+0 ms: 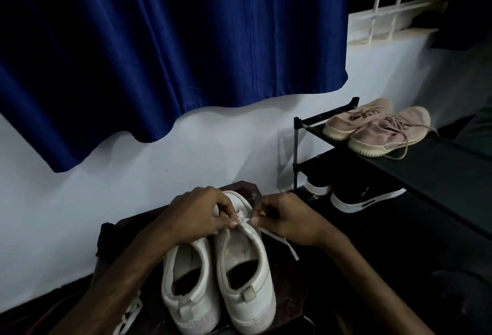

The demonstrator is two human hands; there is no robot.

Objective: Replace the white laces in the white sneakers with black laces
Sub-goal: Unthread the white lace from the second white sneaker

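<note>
White sneakers (186,294), pair: mid-bench (247,187), heels nearest. Step, apparently: unlacing the right-hand sneaker (247,276). Left hand (197,212) and right hand (282,217) each pinch its white lace (279,241) by the tongue. Next: draw it free of the eyelets.

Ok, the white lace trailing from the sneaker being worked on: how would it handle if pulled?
Probably floppy: the white lace lies limp, trailing from the right hand. Likely very light, being thin and flat. A pull may meet drag, since it is threaded in the sneaker, where the left hand pinches it.
</note>
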